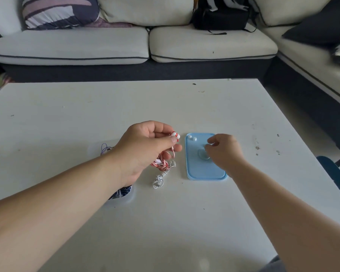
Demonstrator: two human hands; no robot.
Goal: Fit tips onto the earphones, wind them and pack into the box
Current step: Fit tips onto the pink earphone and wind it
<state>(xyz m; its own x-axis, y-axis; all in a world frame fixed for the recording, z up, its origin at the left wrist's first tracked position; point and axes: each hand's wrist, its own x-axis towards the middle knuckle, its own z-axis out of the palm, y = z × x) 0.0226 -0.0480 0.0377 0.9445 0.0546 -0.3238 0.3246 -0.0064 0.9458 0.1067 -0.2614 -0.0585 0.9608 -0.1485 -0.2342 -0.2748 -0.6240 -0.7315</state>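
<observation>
Red-white earphones (162,165) pinched at the bud by left hand (143,150), raised just left of blue lid (200,169). Right hand (224,152) hovers over lid, fingers curled, possibly pinching something tiny; can't tell.

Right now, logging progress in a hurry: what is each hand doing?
Left hand: pinches the red-and-white earphones.
Right hand: fingers curled above the blue lid; whether it holds anything cannot be told.
</observation>
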